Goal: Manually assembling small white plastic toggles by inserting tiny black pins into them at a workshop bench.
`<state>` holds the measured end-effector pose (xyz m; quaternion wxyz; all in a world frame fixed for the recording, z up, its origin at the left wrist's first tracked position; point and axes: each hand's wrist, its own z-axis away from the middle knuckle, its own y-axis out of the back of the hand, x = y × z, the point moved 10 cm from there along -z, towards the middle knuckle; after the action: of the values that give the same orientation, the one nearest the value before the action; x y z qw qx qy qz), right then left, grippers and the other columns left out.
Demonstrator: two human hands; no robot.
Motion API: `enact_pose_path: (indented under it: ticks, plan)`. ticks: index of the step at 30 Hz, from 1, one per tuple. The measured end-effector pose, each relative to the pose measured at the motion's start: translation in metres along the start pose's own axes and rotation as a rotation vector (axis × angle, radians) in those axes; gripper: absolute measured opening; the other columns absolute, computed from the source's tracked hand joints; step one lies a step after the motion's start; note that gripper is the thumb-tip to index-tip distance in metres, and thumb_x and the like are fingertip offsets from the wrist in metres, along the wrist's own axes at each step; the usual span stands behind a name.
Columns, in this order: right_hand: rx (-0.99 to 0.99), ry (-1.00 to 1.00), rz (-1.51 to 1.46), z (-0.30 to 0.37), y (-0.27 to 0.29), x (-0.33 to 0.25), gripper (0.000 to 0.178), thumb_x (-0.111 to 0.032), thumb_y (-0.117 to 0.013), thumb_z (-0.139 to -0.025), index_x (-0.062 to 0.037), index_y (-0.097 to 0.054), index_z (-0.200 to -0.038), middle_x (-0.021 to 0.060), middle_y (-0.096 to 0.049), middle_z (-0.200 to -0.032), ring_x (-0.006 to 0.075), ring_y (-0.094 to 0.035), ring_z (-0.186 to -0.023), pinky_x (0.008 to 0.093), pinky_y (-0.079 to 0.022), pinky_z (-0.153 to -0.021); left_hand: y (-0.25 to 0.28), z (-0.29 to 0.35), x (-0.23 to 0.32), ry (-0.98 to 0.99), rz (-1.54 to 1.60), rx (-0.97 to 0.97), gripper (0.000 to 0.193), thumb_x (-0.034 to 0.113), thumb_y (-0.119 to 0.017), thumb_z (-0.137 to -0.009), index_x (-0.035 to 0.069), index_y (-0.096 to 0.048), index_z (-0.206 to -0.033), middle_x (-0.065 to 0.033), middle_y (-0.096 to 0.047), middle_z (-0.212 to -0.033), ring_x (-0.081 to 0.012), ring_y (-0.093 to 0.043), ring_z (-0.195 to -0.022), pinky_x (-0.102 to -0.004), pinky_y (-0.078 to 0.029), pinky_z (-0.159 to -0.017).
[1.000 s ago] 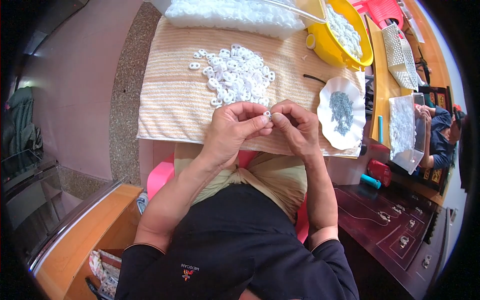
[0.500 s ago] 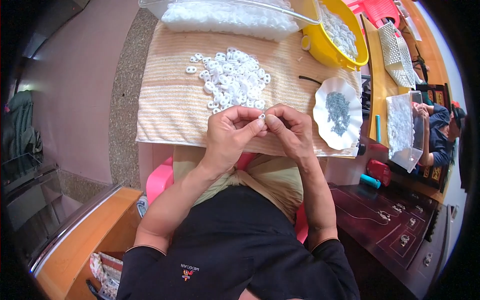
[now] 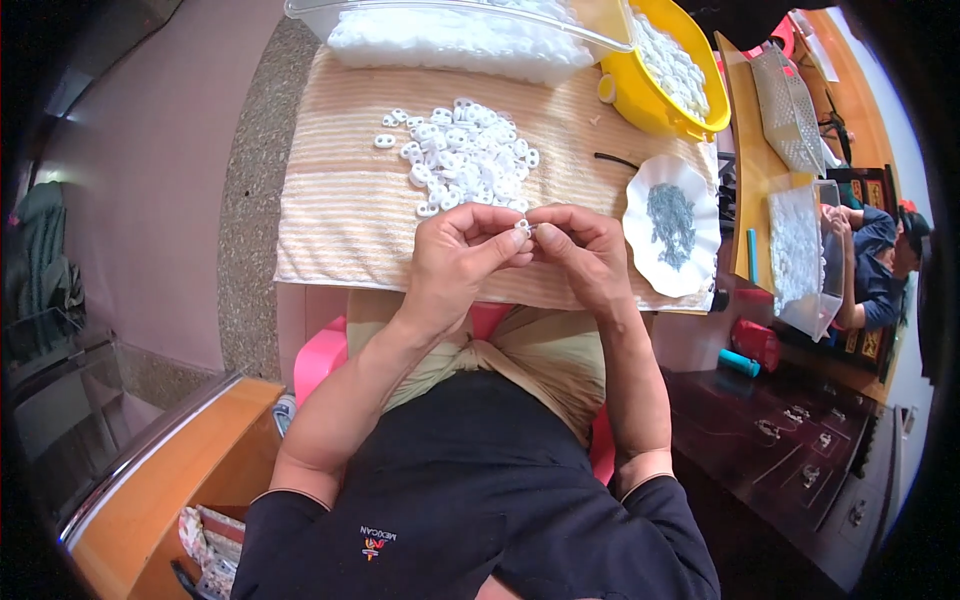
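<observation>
My left hand [image 3: 447,258] pinches a small white plastic piece with two holes [image 3: 522,227] between thumb and fingertips, over the near edge of the striped towel [image 3: 335,225]. Thumb to forefinger, my right hand [image 3: 592,262] meets it from the other side; whatever is between those fingertips is too small to make out. Just beyond the hands lies a loose pile of similar white two-hole pieces [image 3: 465,155]. To the right, a white wavy-rimmed plate [image 3: 705,250] holds a heap of tiny grey-green slivers [image 3: 670,222].
A clear plastic box [image 3: 608,28] of white pieces and a yellow basin [image 3: 640,103] stand at the far side. A thin black strip [image 3: 616,160] lies near the plate. Further right, another person [image 3: 880,250] works by a clear bin [image 3: 830,270]. A perforated basket [image 3: 785,110] stands beyond.
The white piece has tilted in my left fingertips and shows more of itself. My right thumb and forefinger have shifted slightly. A dark shape has come in at the top right.
</observation>
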<state>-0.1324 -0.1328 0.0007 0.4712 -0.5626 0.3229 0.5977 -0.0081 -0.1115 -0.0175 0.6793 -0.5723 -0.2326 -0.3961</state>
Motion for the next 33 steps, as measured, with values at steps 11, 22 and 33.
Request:
enact_pose_path:
  ticks: [11, 22, 33]
  plan:
    - [0.02, -0.005, -0.004, 0.0, 0.008, 0.005, 0.02, -0.006, -0.063, -0.091, 0.004, -0.063, -0.107, 0.0091, -0.068, -0.096, 0.0126, -0.065, -0.085, 0.0264, -0.056, -0.078, 0.002, 0.0, -0.004, 0.103, 0.063, 0.007, 0.016, 0.003, -0.066, -0.087, -0.004, -0.063, -0.102, -0.009, -0.068, -0.09, -0.012, -0.065, -0.077, -0.0245, -0.056, -0.075]
    - [-0.033, 0.042, 0.01, -0.001, -0.002, -0.003, 0.015, -0.007, -0.063, -0.091, 0.0038, -0.065, -0.102, 0.0073, -0.066, -0.092, 0.0119, -0.064, -0.082, 0.0258, -0.055, -0.074, -0.001, 0.001, -0.004, 0.114, 0.05, -0.031, 0.016, 0.003, -0.066, -0.087, -0.003, -0.063, -0.101, -0.0095, -0.068, -0.089, -0.0124, -0.065, -0.077, -0.0241, -0.056, -0.073]
    - [0.061, 0.26, 0.738, -0.015, 0.004, -0.029, 0.02, -0.004, -0.067, -0.085, -0.0004, -0.065, -0.104, 0.0056, -0.065, -0.087, 0.01, -0.061, -0.073, 0.0238, -0.048, -0.061, 0.03, -0.01, 0.03, 0.006, 0.138, 0.069, 0.015, 0.001, -0.066, -0.086, -0.003, -0.062, -0.1, -0.0094, -0.066, -0.088, -0.0159, -0.067, -0.08, -0.0269, -0.058, -0.074]
